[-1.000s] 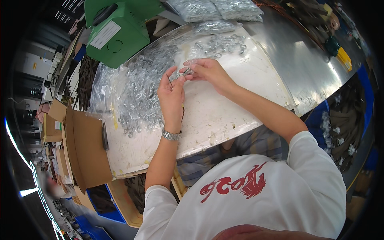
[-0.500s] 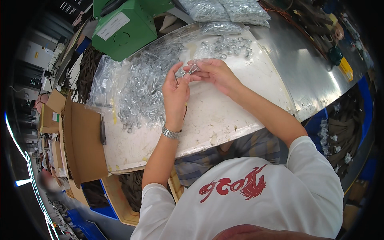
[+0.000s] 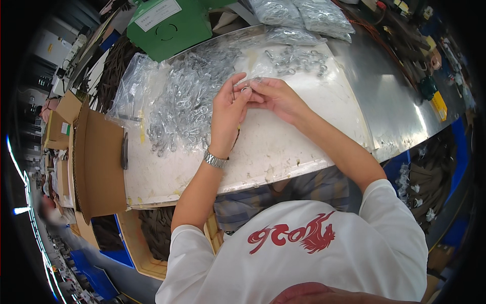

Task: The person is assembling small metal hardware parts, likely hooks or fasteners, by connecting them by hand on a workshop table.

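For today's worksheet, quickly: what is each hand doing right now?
Left hand: pinched shut on small metal ring.
Right hand: fingers closed on the same ring.

The only view comes from my head, looking steeply down past my white shirt [image 3: 304,253] at the white work table [image 3: 283,142]. It sits close above my forearms, which enter from the near edge. The fisheye bends the far steel bench [image 3: 385,76] and the left cardboard box [image 3: 98,162] toward the rim.

White short-sleeved T-shirt [image 3: 324,253], red chest graphic [image 3: 293,235], silver wristwatch [image 3: 215,160]
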